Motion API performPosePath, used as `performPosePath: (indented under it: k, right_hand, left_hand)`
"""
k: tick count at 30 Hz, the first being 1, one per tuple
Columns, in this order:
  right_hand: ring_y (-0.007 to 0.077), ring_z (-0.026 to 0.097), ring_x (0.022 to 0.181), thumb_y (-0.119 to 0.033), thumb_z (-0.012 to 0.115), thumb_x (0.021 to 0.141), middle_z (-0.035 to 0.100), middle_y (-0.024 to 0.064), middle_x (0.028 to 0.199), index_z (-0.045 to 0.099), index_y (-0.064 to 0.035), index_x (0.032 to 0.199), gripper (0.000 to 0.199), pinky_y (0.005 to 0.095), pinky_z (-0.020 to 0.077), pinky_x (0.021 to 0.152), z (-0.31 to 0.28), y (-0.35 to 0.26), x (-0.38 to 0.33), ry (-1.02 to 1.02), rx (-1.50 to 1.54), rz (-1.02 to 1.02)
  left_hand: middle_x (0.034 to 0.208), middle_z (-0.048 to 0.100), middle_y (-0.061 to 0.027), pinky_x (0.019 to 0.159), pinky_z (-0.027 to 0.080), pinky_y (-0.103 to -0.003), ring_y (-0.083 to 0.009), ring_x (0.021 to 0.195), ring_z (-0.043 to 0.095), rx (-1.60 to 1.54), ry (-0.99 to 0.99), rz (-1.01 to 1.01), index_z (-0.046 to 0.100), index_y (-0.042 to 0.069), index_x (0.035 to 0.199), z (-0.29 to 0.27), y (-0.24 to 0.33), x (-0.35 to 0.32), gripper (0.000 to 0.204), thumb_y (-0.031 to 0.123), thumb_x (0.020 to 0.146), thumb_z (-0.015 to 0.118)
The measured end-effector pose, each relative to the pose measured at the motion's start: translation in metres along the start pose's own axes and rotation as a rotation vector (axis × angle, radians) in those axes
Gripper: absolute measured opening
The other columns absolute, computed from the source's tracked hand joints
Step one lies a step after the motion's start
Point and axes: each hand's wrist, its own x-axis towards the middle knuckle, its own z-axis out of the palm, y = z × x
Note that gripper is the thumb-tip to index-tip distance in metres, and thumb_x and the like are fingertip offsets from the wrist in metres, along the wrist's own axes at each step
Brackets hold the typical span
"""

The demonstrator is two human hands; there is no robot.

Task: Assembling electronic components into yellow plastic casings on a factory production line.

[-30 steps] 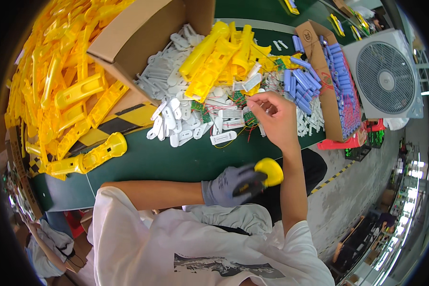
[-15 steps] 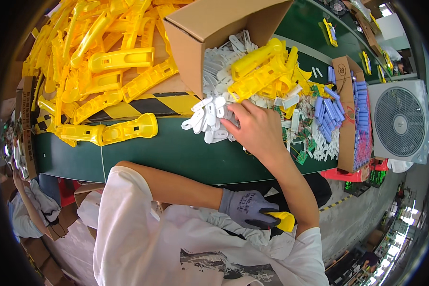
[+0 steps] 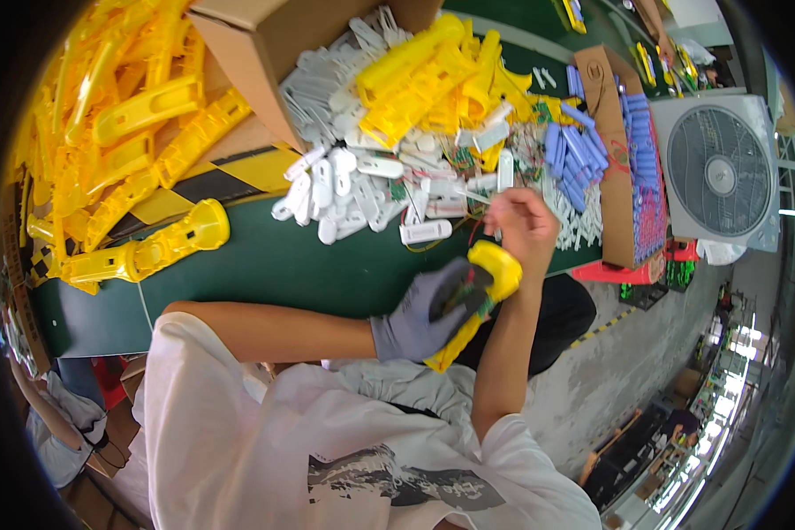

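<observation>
My left hand (image 3: 426, 309), in a grey glove, is wrapped around a yellow plastic shell (image 3: 495, 268), tilted above the bench's front edge. Just beyond it, my bare right hand (image 3: 530, 225) is closed, its fingers curled over small parts. Whatever it pinches is mostly hidden by the fingers. Left of that hand lies a white oblong cover (image 3: 426, 232) with a slot. A heap of small white plastic caps (image 3: 340, 184) sits farther left. Blue-purple cylindrical cells (image 3: 576, 159) lie beyond my right hand, next to many small white pieces (image 3: 574, 216).
A large pile of yellow shells (image 3: 146, 110) covers the left. A tipped cardboard box (image 3: 269, 53) spills white parts, with yellow shells (image 3: 424, 84) on top. At right stand a carton (image 3: 605, 150) of cells and a grey fan (image 3: 720, 168). Another person (image 3: 62, 415) sits at far left.
My right hand has moved right from the white caps. My left hand has risen from my lap with the yellow shell. A white cover now lies apart from the heap. The view has shifted.
</observation>
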Motion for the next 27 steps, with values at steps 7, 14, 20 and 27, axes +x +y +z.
performPosePath:
  k: [7,14,20,27]
  right_hand:
    - [0.0050,0.048,0.052,0.004,0.071,0.074,0.056,0.0016,0.067,0.057,-0.0005,0.078,0.015,0.0182,0.0375,0.047,-0.063,-0.003,-0.051,0.203,0.118,-0.062]
    - [0.0007,0.044,0.052,0.008,0.077,0.063,0.054,-0.0019,0.065,0.054,-0.0034,0.070,0.027,0.0153,0.0326,0.048,-0.055,-0.002,-0.104,-0.076,0.163,0.155]
    - [-0.0014,0.041,0.053,0.006,0.079,0.063,0.052,-0.0041,0.062,0.053,-0.0058,0.070,0.029,0.0151,0.0304,0.049,-0.054,-0.004,-0.099,-0.093,0.079,0.251]
    - [-0.0013,0.042,0.055,0.005,0.080,0.062,0.053,-0.0038,0.066,0.053,-0.0058,0.073,0.031,0.0148,0.0307,0.052,-0.050,-0.007,-0.091,-0.121,0.046,0.239]
  left_hand:
    - [0.086,0.056,-0.0053,0.053,0.050,-0.027,-0.0118,0.059,0.058,-0.261,0.204,-0.257,0.047,0.009,0.113,0.004,-0.010,0.013,0.022,0.022,0.096,0.051]
    - [0.094,0.057,-0.0023,0.066,0.046,-0.023,-0.0064,0.076,0.054,-0.118,0.227,-0.207,0.051,0.005,0.115,0.002,-0.006,0.018,0.022,0.015,0.096,0.052]
    - [0.087,0.060,-0.0121,0.070,0.047,-0.028,-0.0172,0.075,0.057,0.131,0.176,-0.088,0.054,0.001,0.105,-0.001,-0.012,0.018,0.021,0.008,0.085,0.057]
    - [0.092,0.059,-0.0037,0.072,0.046,-0.024,-0.0078,0.081,0.054,0.157,0.125,-0.187,0.056,0.001,0.107,0.001,0.002,0.017,0.016,0.006,0.091,0.054]
